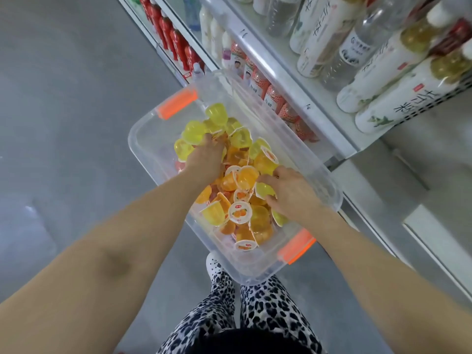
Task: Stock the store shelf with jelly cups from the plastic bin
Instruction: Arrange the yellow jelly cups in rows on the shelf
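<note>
Jelly cups [245, 178], yellow and orange, lie heaped loose in the plastic bin [143, 141], which stands on the floor beside the shelf [293, 80]. Step in hand: gathering. Best, I judge, to take only a few per hand, cupped from below, and lift clear of the rim. Left hand [204, 159] digs into the heap toward the bin's far end, fingertips buried, so its grasp cannot be told. Right hand [288, 190], near the shelf-side edge, curls round a yellow cup [264, 189].
</note>
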